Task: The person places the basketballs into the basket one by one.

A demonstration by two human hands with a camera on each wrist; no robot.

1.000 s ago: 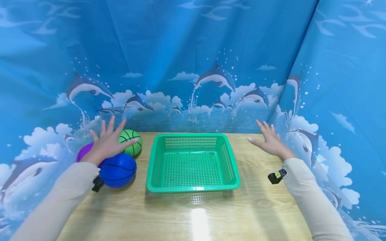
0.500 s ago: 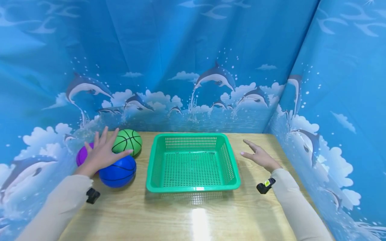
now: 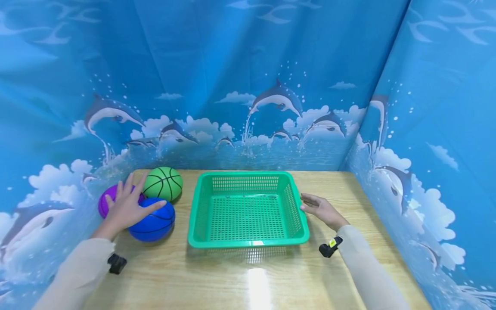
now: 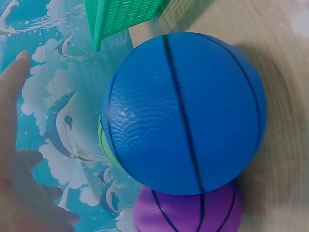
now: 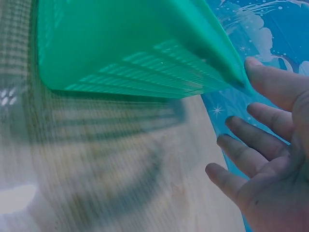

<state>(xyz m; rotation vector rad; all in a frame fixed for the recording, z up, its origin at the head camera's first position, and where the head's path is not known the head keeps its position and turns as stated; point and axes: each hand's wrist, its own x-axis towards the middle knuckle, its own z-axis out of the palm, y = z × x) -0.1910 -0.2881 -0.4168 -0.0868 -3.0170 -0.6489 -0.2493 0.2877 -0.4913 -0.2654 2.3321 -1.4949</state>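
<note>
The hands are well apart. The left hand (image 3: pixel 125 209), fingers spread and gripping nothing, hovers over the blue mini basketball (image 3: pixel 153 223) and the purple ball (image 3: pixel 104 203). The right hand (image 3: pixel 324 212), fingers extended, is at the right rim of the green plastic basket (image 3: pixel 217 244); whether its thumb touches, I cannot tell. The basket stands mid-table, its perforated floor in full view. The green mini basketball (image 3: pixel 165 183) sits behind the blue one, left of the basket.

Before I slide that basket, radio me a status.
Left hand spread by blue ball; right hand at basket, contact unclear. Basket empty. Blue ball between left hand and basket.
</note>
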